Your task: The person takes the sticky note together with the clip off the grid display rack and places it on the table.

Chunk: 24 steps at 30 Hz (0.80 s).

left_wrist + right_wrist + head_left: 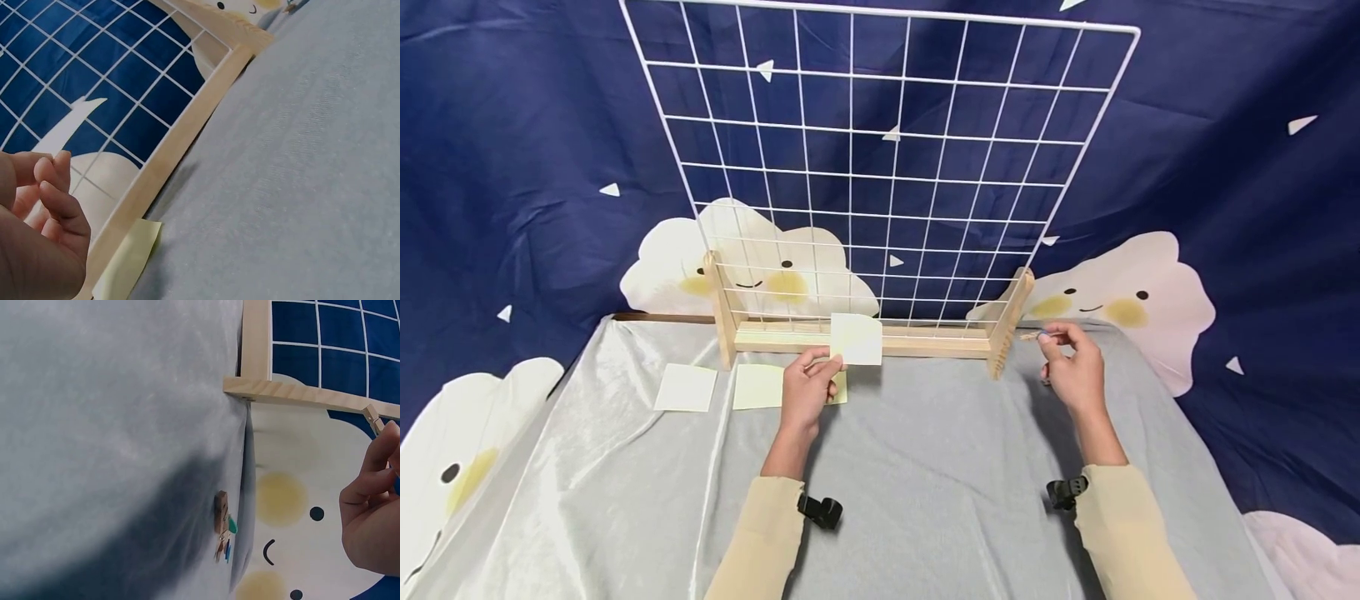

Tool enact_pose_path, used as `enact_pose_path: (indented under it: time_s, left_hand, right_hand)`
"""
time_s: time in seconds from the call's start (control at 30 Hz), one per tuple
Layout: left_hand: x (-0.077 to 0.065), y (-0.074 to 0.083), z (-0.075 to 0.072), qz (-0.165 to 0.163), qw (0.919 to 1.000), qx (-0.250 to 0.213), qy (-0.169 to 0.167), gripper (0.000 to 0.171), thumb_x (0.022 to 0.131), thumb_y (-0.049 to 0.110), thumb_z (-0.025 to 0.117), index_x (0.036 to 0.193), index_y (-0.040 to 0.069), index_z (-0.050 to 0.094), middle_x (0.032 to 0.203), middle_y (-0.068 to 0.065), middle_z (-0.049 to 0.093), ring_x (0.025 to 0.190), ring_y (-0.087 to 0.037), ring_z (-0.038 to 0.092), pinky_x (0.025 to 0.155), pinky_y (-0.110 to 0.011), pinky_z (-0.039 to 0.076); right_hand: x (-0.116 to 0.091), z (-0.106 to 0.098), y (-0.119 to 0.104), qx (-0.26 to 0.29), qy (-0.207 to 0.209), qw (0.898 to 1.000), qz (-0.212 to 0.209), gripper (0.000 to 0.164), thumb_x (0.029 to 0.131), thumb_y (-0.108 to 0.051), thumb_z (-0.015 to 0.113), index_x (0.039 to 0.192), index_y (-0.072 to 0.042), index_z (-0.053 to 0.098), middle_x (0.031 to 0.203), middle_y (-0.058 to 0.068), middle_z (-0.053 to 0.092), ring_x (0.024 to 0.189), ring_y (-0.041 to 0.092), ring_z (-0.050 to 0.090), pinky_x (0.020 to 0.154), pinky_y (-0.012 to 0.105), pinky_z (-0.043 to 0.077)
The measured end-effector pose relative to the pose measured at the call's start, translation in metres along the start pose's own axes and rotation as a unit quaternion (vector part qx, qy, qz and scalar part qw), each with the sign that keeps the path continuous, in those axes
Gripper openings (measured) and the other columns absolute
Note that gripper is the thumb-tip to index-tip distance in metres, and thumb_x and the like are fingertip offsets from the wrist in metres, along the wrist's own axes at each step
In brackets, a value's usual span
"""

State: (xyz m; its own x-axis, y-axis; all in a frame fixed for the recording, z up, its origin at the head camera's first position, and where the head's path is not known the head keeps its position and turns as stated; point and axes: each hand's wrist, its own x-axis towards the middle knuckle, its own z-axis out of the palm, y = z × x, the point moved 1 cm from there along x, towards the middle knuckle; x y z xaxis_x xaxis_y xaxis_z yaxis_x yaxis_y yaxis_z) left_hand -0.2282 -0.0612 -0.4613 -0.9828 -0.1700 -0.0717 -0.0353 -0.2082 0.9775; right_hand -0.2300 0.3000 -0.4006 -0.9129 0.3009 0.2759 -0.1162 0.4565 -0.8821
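Note:
My left hand pinches a pale square paper note by its lower left corner, in front of the wooden base of a white wire grid. The left wrist view shows that note edge-on, between thumb and fingertips. Off to the right of the stand, my right hand holds a small wooden clothespin between thumb and finger. More small clothespins lie on the cloth below that hand, one with a green piece. Behind the left hand, a pale yellow note lies partly covered.
Left of the yellow note lies a whitish note. Wooden feet hold the grid upright at the back of the table, which is draped in grey cloth. A blue curtain with clouds hangs behind.

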Motion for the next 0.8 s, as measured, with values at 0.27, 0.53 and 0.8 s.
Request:
enact_pose_path:
  time_s: [0.27, 0.53, 0.8]
  left_hand:
    - [-0.001, -0.005, 0.001, -0.002, 0.9999, 0.016, -0.004, 0.016, 0.096, 0.011, 0.071, 0.110, 0.005, 0.070, 0.097, -0.024, 0.073, 0.047, -0.007, 0.045, 0.045, -0.020, 0.036]
    - [-0.003, -0.009, 0.001, -0.018, 0.9995, 0.025, -0.008, 0.018, 0.095, 0.008, 0.071, 0.111, 0.001, 0.068, 0.093, -0.021, 0.074, 0.048, -0.008, 0.046, 0.046, -0.020, 0.035]
    - [-0.007, -0.013, 0.000, -0.029, 0.9982, 0.048, -0.022, 0.024, 0.095, 0.011, 0.072, 0.114, -0.001, 0.064, 0.091, -0.015, 0.076, 0.047, -0.006, 0.047, 0.045, -0.019, 0.035]
  right_hand:
    - [0.004, -0.004, 0.026, -0.012, 0.014, 1.000, -0.004, 0.021, 0.101, -0.008, 0.062, 0.118, 0.005, 0.062, 0.093, 0.008, 0.054, 0.042, 0.015, 0.055, 0.046, 0.023, 0.050]
    - [0.005, -0.010, 0.035, -0.021, 0.023, 0.999, 0.012, 0.024, 0.102, -0.010, 0.060, 0.121, 0.004, 0.061, 0.093, 0.005, 0.052, 0.043, 0.014, 0.056, 0.047, 0.023, 0.050]
    - [0.008, -0.018, 0.055, 0.012, 0.054, 0.998, 0.032, 0.021, 0.100, -0.007, 0.062, 0.118, 0.005, 0.063, 0.089, 0.002, 0.052, 0.042, 0.006, 0.051, 0.045, 0.019, 0.048]
